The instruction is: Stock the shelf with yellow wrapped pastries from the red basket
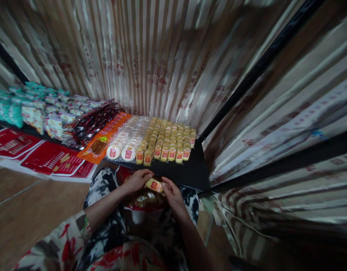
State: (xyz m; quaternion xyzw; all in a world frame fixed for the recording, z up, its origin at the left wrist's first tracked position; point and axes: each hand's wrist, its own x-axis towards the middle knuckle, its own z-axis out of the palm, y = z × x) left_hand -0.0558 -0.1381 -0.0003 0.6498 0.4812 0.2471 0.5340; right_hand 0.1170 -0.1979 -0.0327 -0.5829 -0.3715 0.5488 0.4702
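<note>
Between my two hands is a small wrapped cake [154, 184], yellow with a red label. My left hand [138, 180] pinches its left end, and the fingers of my right hand [172, 191] grip the right end. Below it, in my lap, lies a red bag [134, 206] with several more wrapped pieces [147, 198] inside. On the black shelf [187, 171] ahead stand rows of similar yellow wrapped cakes [169, 141]. Left of them are round white wrapped pastries [128, 152].
Further left on the shelf are an orange snack packet [98, 141], dark red packets [91, 126], white packets [56, 124] and teal packets [12, 111]. Red printed bags [55, 158] lie below the shelf edge. Striped curtains [150, 56] and a dark pole [235, 94] enclose the back and right.
</note>
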